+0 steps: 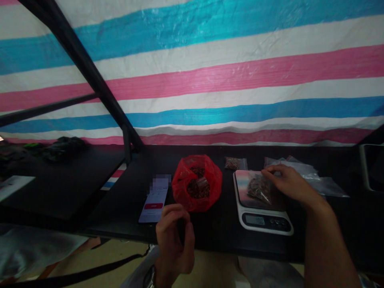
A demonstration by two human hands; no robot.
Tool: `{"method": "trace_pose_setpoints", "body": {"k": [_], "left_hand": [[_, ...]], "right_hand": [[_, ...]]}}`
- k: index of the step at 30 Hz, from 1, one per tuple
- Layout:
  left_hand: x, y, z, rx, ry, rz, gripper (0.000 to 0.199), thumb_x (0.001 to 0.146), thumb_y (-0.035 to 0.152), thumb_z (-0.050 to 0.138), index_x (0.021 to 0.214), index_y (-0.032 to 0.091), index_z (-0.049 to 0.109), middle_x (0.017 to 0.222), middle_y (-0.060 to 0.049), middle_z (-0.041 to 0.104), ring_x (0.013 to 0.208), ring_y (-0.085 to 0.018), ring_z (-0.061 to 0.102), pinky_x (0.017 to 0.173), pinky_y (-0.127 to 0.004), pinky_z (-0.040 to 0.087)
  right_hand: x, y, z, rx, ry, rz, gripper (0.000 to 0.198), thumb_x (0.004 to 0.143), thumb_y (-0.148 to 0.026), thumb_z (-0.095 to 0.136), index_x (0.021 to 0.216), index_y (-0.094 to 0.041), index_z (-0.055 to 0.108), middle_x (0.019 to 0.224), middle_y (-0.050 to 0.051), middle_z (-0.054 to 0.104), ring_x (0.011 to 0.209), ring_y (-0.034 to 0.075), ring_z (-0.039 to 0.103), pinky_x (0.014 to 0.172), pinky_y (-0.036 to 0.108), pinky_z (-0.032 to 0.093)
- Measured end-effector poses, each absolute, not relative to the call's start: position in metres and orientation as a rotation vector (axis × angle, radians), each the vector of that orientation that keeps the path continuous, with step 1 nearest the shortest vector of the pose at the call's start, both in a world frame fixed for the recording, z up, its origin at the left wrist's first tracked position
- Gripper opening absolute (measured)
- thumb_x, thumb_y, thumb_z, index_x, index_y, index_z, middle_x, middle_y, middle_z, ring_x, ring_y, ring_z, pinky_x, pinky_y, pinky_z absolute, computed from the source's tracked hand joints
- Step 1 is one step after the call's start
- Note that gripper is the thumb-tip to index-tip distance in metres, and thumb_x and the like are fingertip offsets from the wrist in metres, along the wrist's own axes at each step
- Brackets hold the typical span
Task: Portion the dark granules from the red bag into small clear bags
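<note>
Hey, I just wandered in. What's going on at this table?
A person's right hand is at the edge of a small clear bag of brown bits, which lies on a digital scale. The left hand, curled, is near an open red bag holding more brown bits. Another filled packet lies behind the scale.

The left hand (175, 238) is pointing upward from the left wrist (163, 270), its fingers curling over toward the upright thumb (189, 238) so that they are forming a loop with a dark gap inside; whether the tips are meeting is hard to tell. The bare right forearm (325, 240) is slanting up and leftward from the lower right corner, and at its end the right hand (285, 182) is reaching left, back of the hand uppermost, with bent fingers drawing together toward their tips.
</note>
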State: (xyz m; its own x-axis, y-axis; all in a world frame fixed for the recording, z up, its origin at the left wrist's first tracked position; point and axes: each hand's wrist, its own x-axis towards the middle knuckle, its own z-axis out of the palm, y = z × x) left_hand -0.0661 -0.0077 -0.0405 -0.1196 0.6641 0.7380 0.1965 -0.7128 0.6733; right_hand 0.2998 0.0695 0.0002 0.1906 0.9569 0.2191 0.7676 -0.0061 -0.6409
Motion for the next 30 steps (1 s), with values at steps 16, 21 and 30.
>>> {"method": "trace_pose_setpoints", "body": {"k": [16, 21, 30], "left_hand": [[0.005, 0.032, 0.013, 1.651, 1.123, 1.511, 0.027, 0.099, 0.025, 0.066, 0.125, 0.023, 0.062, 0.115, -0.009, 0.068, 0.103, -0.022, 0.066, 0.093, -0.037, 0.055], [0.020, 0.064, 0.020, 1.495, 0.842, 1.252, 0.025, 0.105, 0.042, 0.059, 0.107, 0.020, 0.071, 0.099, -0.005, 0.075, 0.088, -0.019, 0.070, 0.082, -0.030, 0.056], [0.003, 0.058, -0.010, 1.286, 0.948, 1.448, 0.023, 0.102, 0.041, 0.064, 0.102, 0.020, 0.074, 0.096, -0.004, 0.079, 0.086, -0.017, 0.073, 0.078, -0.026, 0.056]], "right_hand": [[0.216, 0.059, 0.069, -1.241, -1.553, 0.739, 0.051, 0.080, -0.075, 0.076, 0.080, -0.023, 0.075, 0.077, 0.004, 0.073, 0.075, 0.022, 0.067, 0.069, 0.031, 0.056], [0.198, 0.072, 0.051, -1.144, -1.476, 0.823, 0.037, 0.083, -0.059, 0.081, 0.090, -0.023, 0.075, 0.081, 0.003, 0.075, 0.076, 0.020, 0.069, 0.070, 0.030, 0.055], [0.182, 0.075, 0.042, -1.086, -1.557, 0.934, 0.031, 0.086, -0.038, 0.081, 0.111, -0.024, 0.070, 0.089, 0.001, 0.075, 0.083, 0.019, 0.071, 0.080, 0.032, 0.056]]}}
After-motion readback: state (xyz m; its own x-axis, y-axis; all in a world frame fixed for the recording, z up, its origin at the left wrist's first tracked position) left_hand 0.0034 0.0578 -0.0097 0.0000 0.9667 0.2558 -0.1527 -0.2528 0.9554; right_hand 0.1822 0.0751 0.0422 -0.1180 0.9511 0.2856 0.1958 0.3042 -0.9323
